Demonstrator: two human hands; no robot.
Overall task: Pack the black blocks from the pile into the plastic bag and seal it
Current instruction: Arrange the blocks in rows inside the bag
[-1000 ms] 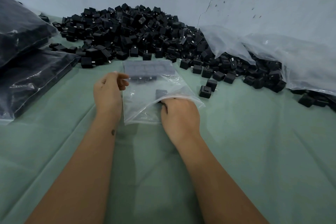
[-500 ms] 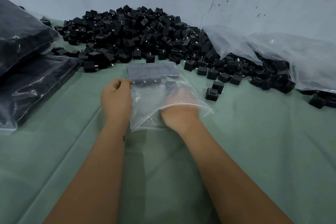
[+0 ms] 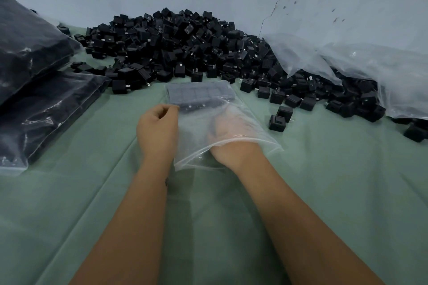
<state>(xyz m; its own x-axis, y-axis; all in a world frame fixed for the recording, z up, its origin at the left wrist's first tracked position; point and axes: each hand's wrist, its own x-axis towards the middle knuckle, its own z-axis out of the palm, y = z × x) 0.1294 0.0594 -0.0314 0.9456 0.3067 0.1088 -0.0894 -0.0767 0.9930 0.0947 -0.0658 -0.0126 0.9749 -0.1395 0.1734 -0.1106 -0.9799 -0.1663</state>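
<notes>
Two bare forearms, no sleeves, watch or rings visible; the left hand (image 3: 158, 131) and right hand (image 3: 234, 139) wear no gloves, and a small dark mark sits near the left wrist.

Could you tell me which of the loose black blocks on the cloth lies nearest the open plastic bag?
The block lying alone just right of the plastic bag, nearer than its neighbour.
</notes>
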